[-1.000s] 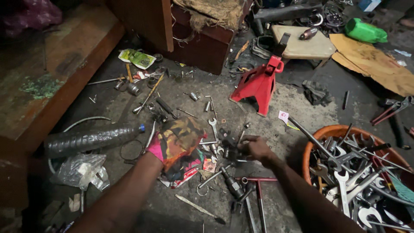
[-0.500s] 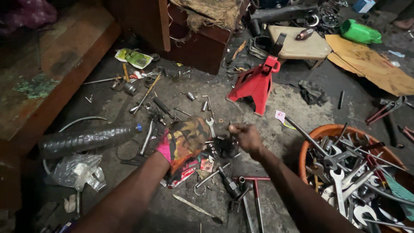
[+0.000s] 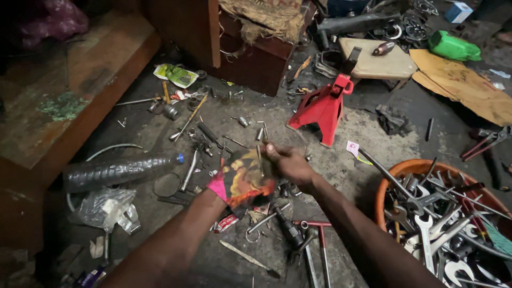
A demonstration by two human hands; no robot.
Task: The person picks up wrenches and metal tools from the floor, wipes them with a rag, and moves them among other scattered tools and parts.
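While both hands meet above the littered floor, I see the left hand (image 3: 242, 178) wearing a grimy, pink-cuffed work glove (image 3: 234, 186), and the bare right hand (image 3: 285, 162) closed against the glove's fingertip edge, fingers pinched together on it or on something small held there. I cannot tell which, since the light is poor and the glove hides the contact. The left hand's own grip is hidden too; its fingers look partly curled.

Directly beneath the hands lie loose bolts, sockets and a ratchet handle (image 3: 290, 229). If a small part sits in that pinch, I judge that a slip would drop it into this clutter, where it would be hard to find. If the right hand is tugging the glove, a sudden release could swing the elbow towards the orange basin of spanners (image 3: 397, 178) just to the right, whose handles stick out over the rim.

The red jack stand (image 3: 322, 109) stands upright beyond the hands, well apart, and the empty plastic bottle (image 3: 117, 170) lies on its side to the left, out of reach of any stray movement.
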